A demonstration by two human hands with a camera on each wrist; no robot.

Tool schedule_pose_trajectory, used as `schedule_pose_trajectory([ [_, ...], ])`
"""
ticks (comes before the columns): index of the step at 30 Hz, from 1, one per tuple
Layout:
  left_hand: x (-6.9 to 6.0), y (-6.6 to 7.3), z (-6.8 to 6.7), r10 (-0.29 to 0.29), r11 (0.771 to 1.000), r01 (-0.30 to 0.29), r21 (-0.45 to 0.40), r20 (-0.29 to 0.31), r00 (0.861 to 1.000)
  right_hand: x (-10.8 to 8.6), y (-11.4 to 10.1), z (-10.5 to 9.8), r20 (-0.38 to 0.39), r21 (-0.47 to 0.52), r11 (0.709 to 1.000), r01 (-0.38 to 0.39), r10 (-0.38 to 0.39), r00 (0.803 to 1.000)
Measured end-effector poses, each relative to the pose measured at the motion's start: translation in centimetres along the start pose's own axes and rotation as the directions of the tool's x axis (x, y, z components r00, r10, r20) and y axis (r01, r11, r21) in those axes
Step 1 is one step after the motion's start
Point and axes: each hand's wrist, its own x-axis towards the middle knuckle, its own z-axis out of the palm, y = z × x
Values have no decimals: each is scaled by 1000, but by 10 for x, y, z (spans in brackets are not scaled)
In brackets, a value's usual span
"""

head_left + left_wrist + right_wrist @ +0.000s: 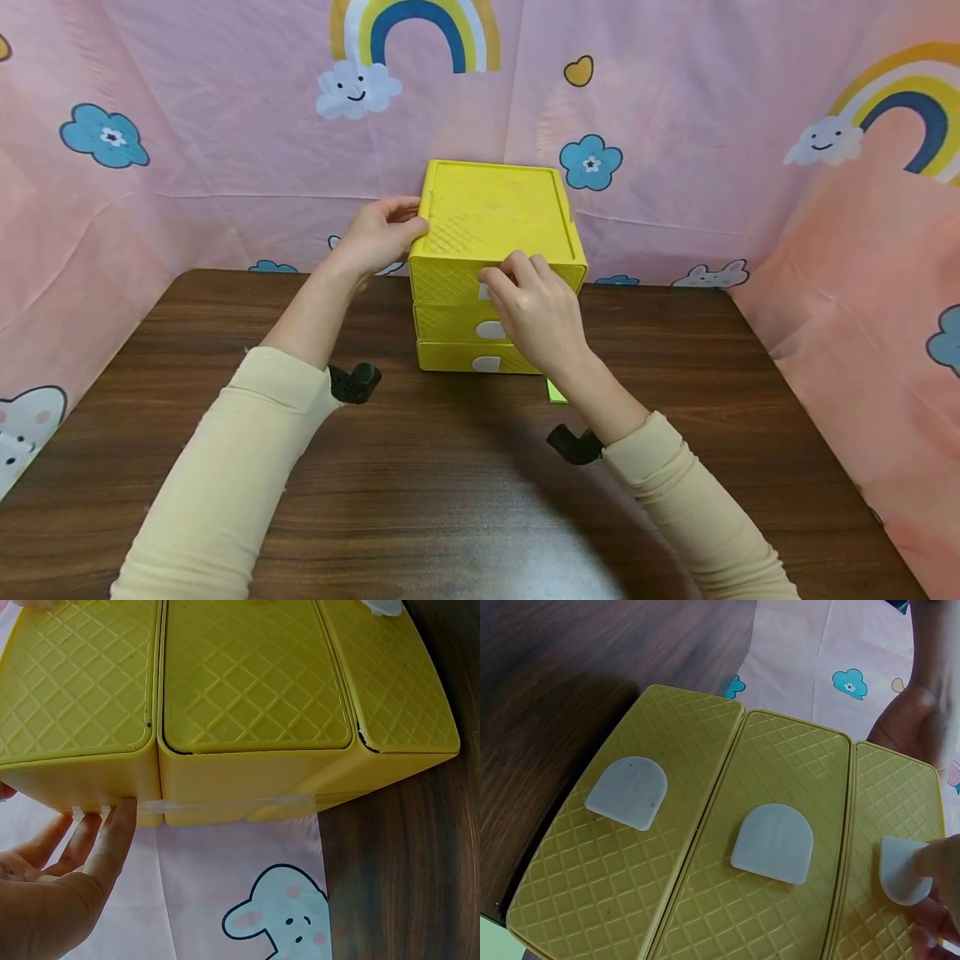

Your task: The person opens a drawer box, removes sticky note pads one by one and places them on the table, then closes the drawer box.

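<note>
Right hand pinching the top white tab on the front of the yellow drawer unit, left hand loosely spread against its left side; unit, standing on the table, might tip or skid should a pull outdo that brace.

The yellow drawers are patterned with diamonds, the handles coloured white; the table is brown-grained; the pink cloth is printed with rainbows.
</note>
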Motion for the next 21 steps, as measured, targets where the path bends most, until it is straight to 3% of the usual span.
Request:
schedule_pose_trajectory([
  [5,1,0,0,-7,1000,7,5,-10,1000,-5,1,-3,30,60,998,-25,24,999],
  [13,1,0,-1,-7,1000,7,14,-5,1000,-19,1,-6,-6,185,979,-84,87,996],
  [21,1,-1,-1,3,1000,-3,-3,3,1000,-38,0,-1,-8,202,959,-200,206,979],
])
